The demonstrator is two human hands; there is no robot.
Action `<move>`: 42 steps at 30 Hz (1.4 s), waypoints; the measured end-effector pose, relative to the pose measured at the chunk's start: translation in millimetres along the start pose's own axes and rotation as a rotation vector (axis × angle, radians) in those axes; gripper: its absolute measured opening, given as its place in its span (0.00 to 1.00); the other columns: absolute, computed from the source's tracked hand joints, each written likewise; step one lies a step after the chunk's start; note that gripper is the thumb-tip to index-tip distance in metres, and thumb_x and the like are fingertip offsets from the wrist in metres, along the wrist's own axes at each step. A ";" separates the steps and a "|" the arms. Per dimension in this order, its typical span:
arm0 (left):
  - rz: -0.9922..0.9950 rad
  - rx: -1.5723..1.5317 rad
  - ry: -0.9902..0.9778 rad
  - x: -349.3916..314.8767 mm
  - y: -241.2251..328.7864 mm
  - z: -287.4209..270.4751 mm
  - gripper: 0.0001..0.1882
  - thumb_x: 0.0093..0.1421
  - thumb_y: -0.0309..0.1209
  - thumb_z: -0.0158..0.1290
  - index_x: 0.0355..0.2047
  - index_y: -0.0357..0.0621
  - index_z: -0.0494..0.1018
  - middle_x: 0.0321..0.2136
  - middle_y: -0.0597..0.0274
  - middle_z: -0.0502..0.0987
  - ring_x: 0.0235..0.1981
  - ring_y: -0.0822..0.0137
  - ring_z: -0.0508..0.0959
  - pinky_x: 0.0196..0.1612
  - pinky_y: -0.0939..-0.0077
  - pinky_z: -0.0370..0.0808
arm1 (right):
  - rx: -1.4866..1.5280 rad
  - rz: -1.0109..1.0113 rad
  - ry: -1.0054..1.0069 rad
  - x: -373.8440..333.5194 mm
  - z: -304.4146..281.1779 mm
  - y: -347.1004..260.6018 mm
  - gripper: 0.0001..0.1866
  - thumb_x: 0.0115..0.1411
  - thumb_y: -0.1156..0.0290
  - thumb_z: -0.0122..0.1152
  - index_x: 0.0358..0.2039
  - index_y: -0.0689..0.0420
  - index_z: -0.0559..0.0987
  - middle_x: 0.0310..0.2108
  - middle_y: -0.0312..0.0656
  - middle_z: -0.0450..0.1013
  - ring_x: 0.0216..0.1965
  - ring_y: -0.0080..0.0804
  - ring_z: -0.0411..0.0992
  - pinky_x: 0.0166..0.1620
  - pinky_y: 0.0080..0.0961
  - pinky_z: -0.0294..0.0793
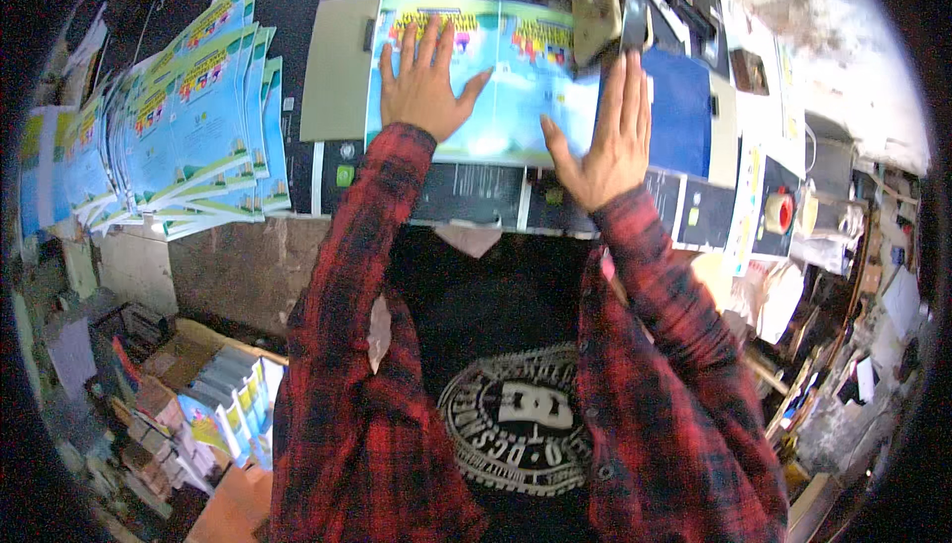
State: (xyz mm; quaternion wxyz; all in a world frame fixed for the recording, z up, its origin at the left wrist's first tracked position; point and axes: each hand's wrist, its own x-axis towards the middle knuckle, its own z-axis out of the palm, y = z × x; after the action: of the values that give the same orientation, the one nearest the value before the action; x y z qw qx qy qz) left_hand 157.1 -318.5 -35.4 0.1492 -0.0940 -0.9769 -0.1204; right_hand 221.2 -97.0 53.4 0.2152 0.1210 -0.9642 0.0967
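Observation:
A printed light-blue cover sheet (486,117) with colourful lettering lies across a flat beige board (332,77). My left hand (426,87) rests on the sheet's left half, fingers spread. On the sheet's right edge, my right hand (610,141) lies stretched out with the thumb apart, beside a plain blue panel (679,112). Neither hand grips anything. Close beyond my right fingertips stands a cream-coloured machine arm (593,7), whose lower end is blurred.
Fanned stacks of similar printed sheets (188,121) fill the table's left side. A tape roll (778,211) lies at the right, near papers and clutter. Below on the left, a cardboard box (188,355) stands by bundled booklets (233,409).

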 end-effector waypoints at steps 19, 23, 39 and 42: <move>-0.535 -0.292 0.068 -30.3 -30.7 -36.6 0.41 0.61 0.52 0.53 0.61 0.28 0.61 0.57 0.34 0.68 0.60 0.41 0.67 0.62 0.52 0.62 | 1.026 0.654 -0.280 -4.2 71.6 133.0 0.30 0.68 0.50 0.45 0.63 0.57 0.66 0.57 0.50 0.69 0.57 0.37 0.68 0.58 0.32 0.65; -0.768 -0.875 0.049 -31.2 -63.5 -39.8 0.35 0.60 0.49 0.58 0.53 0.25 0.69 0.45 0.42 0.79 0.45 0.59 0.80 0.48 0.67 0.75 | 1.023 0.531 -0.217 -30.1 78.4 106.2 0.29 0.69 0.58 0.47 0.66 0.60 0.61 0.59 0.49 0.67 0.59 0.34 0.66 0.62 0.30 0.62; -0.964 -0.404 0.194 -150.8 -372.7 -225.2 0.23 0.70 0.38 0.42 0.61 0.42 0.66 0.57 0.52 0.72 0.55 0.60 0.74 0.57 0.66 0.70 | 0.207 0.812 0.093 -154.0 -80.9 235.4 0.36 0.55 0.51 0.69 0.56 0.63 0.70 0.48 0.52 0.75 0.49 0.45 0.74 0.52 0.37 0.72; -0.817 -0.426 0.282 -114.7 -393.1 -269.8 0.24 0.70 0.39 0.43 0.62 0.41 0.65 0.58 0.52 0.71 0.56 0.60 0.73 0.57 0.66 0.69 | -0.096 0.900 0.105 -184.5 -84.2 331.6 0.44 0.46 0.40 0.72 0.50 0.68 0.73 0.46 0.56 0.75 0.51 0.49 0.73 0.54 0.40 0.71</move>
State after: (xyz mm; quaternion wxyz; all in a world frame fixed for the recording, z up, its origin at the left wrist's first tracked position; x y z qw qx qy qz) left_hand 250.9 -781.2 97.1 0.1980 0.2864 -0.8577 -0.3782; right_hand 325.1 274.2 2.7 0.2059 -0.3256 -0.9119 0.1417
